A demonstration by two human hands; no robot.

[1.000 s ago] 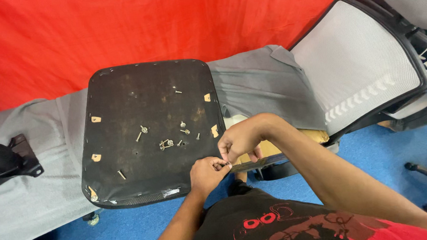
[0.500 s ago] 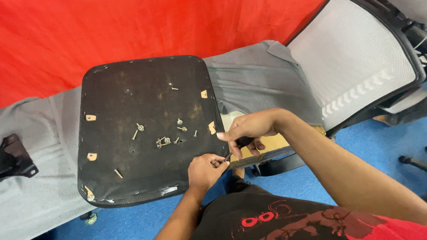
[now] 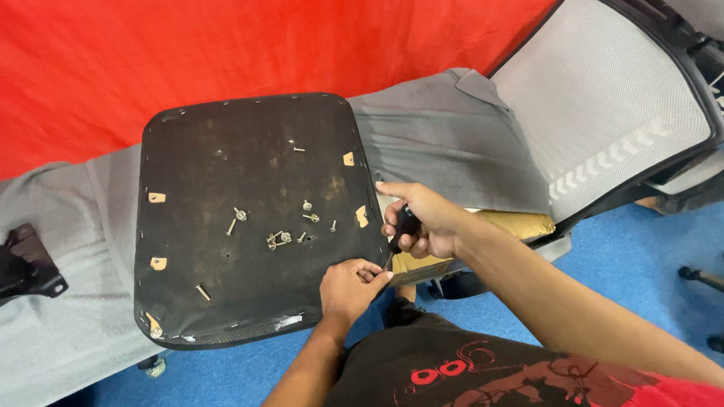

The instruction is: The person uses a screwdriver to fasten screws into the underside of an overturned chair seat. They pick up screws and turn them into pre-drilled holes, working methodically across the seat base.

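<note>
- At the worktop's near edge, right hand (image 3: 419, 225) is wrapped around a dark-handled tool (image 3: 403, 226), tip at the seat pan's near-right corner.
- Left hand (image 3: 351, 287) pinches that corner of the seat pan (image 3: 247, 218); what is between the fingertips is too small to tell.
- Seat pan: one, black, flat, likely stiff and fairly heavy; best gripped by its rim.
- Loose screws (image 3: 277, 237): about eight, small, likely to roll.
- Mesh backrest (image 3: 612, 99): one, at the far-right corner.
</note>
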